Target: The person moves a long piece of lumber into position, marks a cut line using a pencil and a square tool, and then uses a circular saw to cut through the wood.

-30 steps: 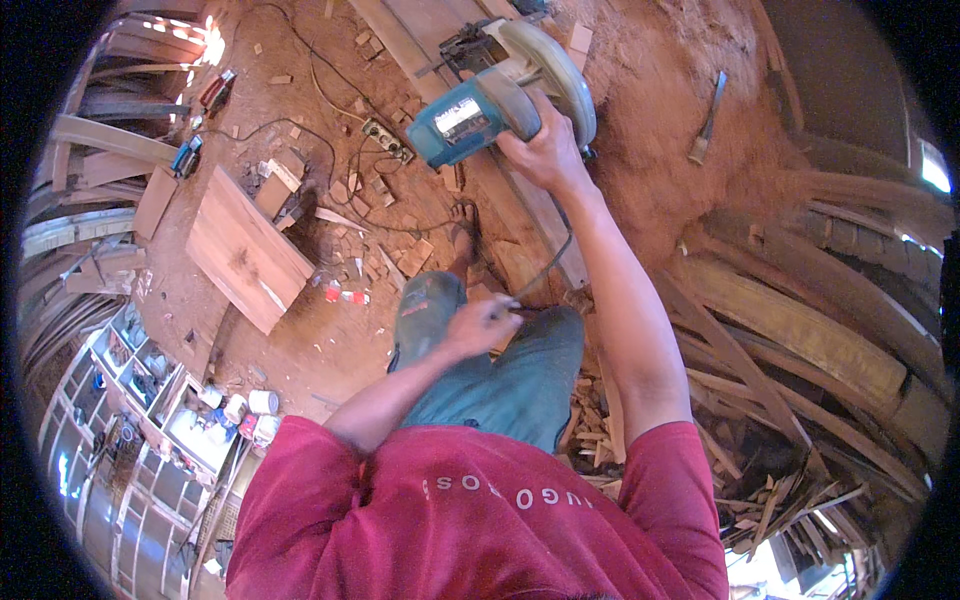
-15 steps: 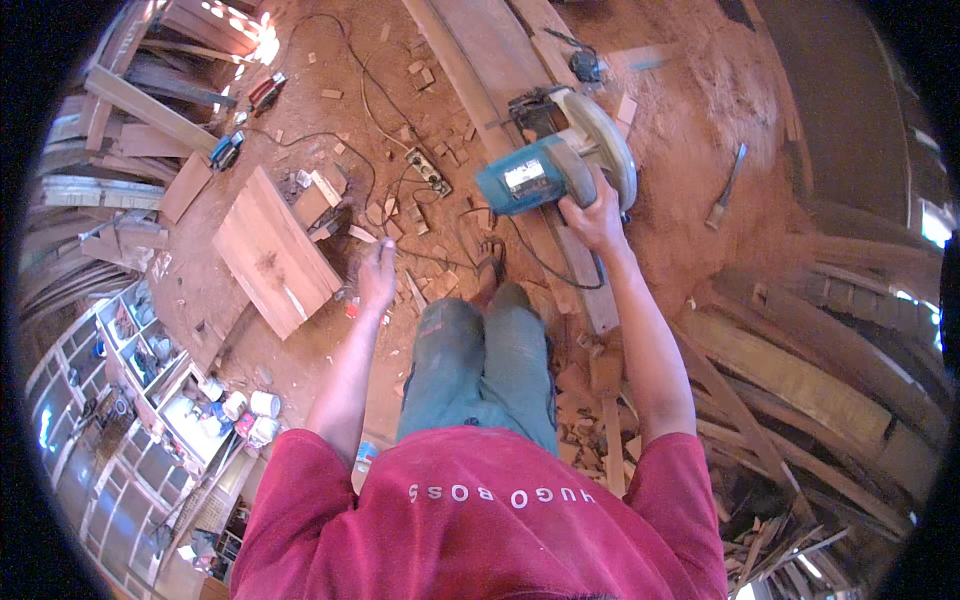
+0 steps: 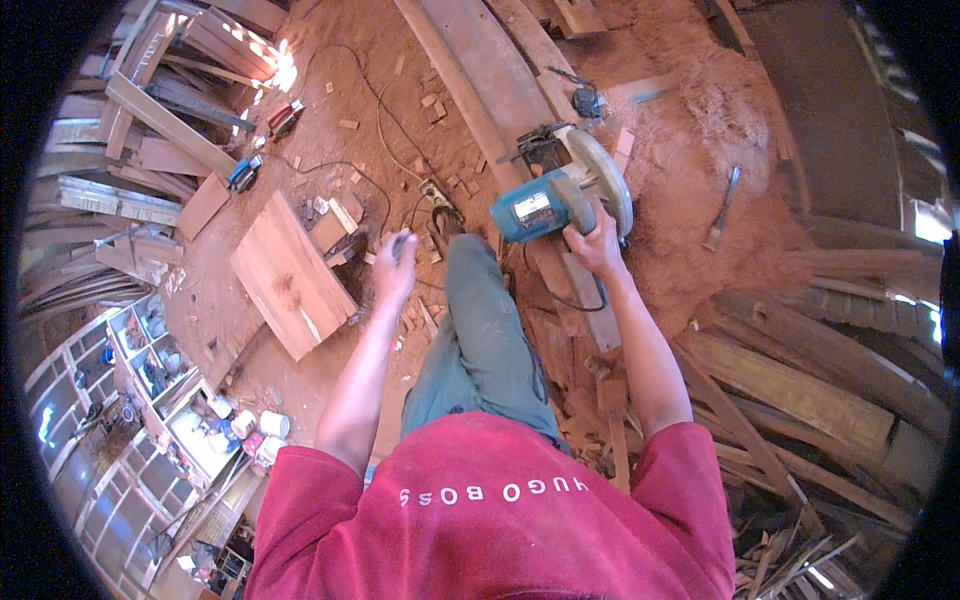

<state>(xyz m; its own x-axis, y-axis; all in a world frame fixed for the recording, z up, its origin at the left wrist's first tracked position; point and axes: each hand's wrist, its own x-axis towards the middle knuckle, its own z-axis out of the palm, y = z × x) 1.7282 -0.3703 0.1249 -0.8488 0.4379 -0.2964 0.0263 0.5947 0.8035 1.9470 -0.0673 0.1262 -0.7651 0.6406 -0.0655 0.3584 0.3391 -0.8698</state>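
My right hand (image 3: 598, 243) is wrapped round the rear handle of a circular saw (image 3: 540, 208) with a teal motor housing and a pale blade guard. The saw sits at the near end of a long wooden beam (image 3: 480, 60), and its black cord hangs down beside the beam. My left hand (image 3: 395, 268) is raised over the floor, apart from the saw, with its fingers curled together. Something small and dark shows at its fingertips, too small to make out. Nearest to that hand lies a wide wooden board (image 3: 290, 280).
A power strip (image 3: 440, 200) and cords lie on the dusty floor among wood scraps. A blue power tool (image 3: 244, 174) and a red one (image 3: 284, 118) lie at the left. A chisel-like tool (image 3: 722, 208) rests in sawdust at the right. Stacked planks (image 3: 800, 380) fill the right side.
One leg has stepped forward, its foot now near the power strip. The view has shifted slightly. My right hand stays on the saw; my left hand stays raised.
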